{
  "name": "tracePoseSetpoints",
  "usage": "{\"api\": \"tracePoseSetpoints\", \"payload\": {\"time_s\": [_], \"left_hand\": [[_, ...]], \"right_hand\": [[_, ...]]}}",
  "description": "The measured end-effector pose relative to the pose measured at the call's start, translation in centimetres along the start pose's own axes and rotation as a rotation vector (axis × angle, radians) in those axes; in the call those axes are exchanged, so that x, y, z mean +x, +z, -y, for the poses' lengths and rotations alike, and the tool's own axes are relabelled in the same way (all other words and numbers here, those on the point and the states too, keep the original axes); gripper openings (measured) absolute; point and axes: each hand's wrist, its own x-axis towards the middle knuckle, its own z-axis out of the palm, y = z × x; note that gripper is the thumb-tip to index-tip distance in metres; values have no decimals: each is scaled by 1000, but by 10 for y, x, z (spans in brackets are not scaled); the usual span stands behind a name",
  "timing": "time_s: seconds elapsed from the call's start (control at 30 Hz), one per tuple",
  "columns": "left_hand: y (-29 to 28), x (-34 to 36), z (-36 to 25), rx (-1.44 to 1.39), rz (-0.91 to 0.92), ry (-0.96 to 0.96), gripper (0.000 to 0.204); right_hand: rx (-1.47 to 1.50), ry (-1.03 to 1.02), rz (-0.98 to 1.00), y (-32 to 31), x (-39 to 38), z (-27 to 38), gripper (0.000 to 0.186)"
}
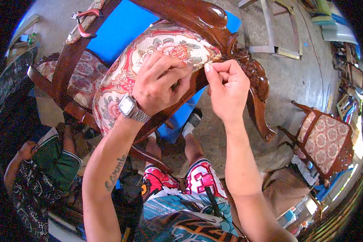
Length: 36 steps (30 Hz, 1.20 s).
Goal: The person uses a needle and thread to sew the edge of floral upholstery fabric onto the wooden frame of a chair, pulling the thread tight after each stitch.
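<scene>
A cushioned seat covered in floral fabric [121, 76] sits in a glossy, carved dark wood frame [193, 14]. Over its near edge my left hand [163, 82], with a watch [129, 107] at the wrist, is closed with curled fingers; whatever they hold is hidden. At the padding's right end, beside the carved wood, my right hand [228, 86] is closed, thumb and forefinger pinched together. Anything between those fingertips is too small to make out. The two hands are a short way apart. A red-handled hand tool [84, 26] rests on the upper left frame.
Bright blue material [127, 28] shows under and behind the chair. A bare wooden frame [274, 32] stands on the concrete floor at the upper right. Another upholstered chair [324, 141] is at right. A person in a dark patterned shirt [30, 193] is close on the left.
</scene>
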Motion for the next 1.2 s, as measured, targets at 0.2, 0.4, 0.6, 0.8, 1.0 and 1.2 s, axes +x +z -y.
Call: {"api": "tracePoseSetpoints", "payload": {"time_s": [0.2, 0.4, 0.6, 0.8, 1.0, 1.2], "left_hand": [[-1, 4, -2, -16, -13, -2, 17], [0, 5, -1, -31, -39, 7, 17], [0, 5, -1, -59, -50, -19, 19], [-1, 3, 0, -50, -28, -41, 20], [-2, 4, 1, -91, -22, -88, 17], [-5, 4, 4, -152, 44, -172, 13]], "right_hand": [[-56, 79, 80, -4, 6, 5, 12], [-12, 73, 32, -3, 4, 4, 11], [31, 200, 123, -9, 9, 13, 12], [-2, 177, 253, -12, 15, 16, 13], [-128, 151, 285, -15, 25, 18, 13], [37, 236, 339, -19, 20, 23, 25]]}}
